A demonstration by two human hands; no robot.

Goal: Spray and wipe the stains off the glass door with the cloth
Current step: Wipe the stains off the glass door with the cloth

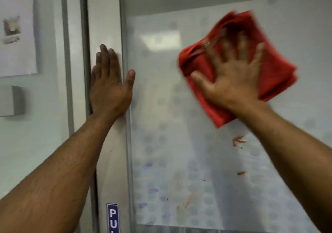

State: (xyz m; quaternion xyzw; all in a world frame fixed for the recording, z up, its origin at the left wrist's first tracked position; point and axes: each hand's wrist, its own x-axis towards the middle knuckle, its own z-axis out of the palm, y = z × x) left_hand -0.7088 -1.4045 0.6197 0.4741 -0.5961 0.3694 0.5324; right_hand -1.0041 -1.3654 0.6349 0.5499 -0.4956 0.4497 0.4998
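Note:
The glass door (pixel 179 125) fills the middle and right, its pane frosted with a pattern of pale dots. My right hand (pixel 231 76) presses a folded red cloth (pixel 274 71) flat against the upper right of the pane, fingers spread; hand and cloth are blurred. Red-orange stains (pixel 238 140) sit on the glass just below the cloth, with a smaller one (pixel 240 173) lower down. Purple smudges (pixel 152 190) and faint orange marks (pixel 185 205) lie at the lower left of the pane. My left hand (pixel 109 87) rests flat and empty on the metal door frame (pixel 107 26). No spray bottle is in view.
A blue sign with white letters (pixel 113 218) is fixed low on the frame. Left of the door, a wall carries a paper notice (pixel 17 28) and a grey box (pixel 11 100). A dark gap (pixel 86 35) runs between frame and wall.

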